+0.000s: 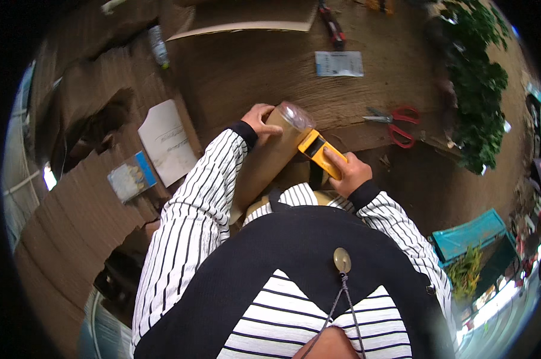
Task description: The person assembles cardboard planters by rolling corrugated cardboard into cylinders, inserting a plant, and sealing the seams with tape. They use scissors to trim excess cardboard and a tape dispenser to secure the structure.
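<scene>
A long tan paper-like bundle (267, 155) lies slantwise in front of me, with clear plastic (297, 115) over its far end. My left hand (261, 122) grips its left side near that end, thumb lying across the surface. In my right hand (352, 172) is a yellow handheld tool with a dark window (322, 153). Its far end meets or nearly meets the bundle's right side, just below the plastic; whether they touch I cannot tell. My right thumb rests along the tool's top.
Red-handled scissors (401, 125) and a white-blue packet (340, 64) lie on the brown work surface. Leafy green plants (478, 90) line the right side. A teal crate (469, 235) stands lower right. Stacked cardboard (67, 239), a white card (167, 143) and a blue-edged packet (130, 178) are left.
</scene>
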`<state>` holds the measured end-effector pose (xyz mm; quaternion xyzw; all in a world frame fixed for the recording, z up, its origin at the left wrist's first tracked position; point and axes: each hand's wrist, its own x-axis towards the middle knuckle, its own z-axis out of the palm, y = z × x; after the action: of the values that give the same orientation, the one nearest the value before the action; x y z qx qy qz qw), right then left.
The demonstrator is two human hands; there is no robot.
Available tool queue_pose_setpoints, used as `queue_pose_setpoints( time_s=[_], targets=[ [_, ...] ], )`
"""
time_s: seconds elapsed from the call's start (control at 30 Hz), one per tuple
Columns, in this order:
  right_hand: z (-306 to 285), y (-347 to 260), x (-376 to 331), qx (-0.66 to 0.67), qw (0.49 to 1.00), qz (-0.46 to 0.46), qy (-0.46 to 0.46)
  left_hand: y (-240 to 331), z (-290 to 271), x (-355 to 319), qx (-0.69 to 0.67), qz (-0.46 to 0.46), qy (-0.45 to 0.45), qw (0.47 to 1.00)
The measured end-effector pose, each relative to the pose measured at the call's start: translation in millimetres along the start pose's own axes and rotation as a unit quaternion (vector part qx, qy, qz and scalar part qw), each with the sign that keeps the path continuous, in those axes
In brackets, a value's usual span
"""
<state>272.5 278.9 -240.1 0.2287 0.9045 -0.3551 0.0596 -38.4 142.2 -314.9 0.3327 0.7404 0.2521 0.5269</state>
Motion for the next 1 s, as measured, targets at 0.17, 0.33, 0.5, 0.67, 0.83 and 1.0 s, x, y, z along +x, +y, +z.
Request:
queue_pose_setpoints(
  time_s=[0.17,0.33,0.5,0.67,0.83,1.0],
  targets=[
    [-7,-56,77,0.005,0.999,-0.044,0.014,-4,27,-37,0.268,0.014,0.241,0.933],
    [-40,-79,93,-0.029,0.997,-0.065,-0.008,15,48,-26,0.238,-0.105,0.322,0.910],
    [-86,-72,41,-0.020,0.995,-0.087,-0.040,24,56,-25,0.245,-0.136,0.334,0.900],
    [-107,-31,-16,-0.025,0.997,-0.041,-0.060,46,36,-32,0.245,-0.180,0.264,0.915],
    [-54,-3,18,-0.069,0.995,-0.017,-0.068,15,-4,-16,0.166,-0.125,0.202,0.957],
    [0,-10,94,-0.073,0.994,-0.031,-0.071,-58,-65,10,-0.049,-0.056,0.082,0.994]
  ],
)
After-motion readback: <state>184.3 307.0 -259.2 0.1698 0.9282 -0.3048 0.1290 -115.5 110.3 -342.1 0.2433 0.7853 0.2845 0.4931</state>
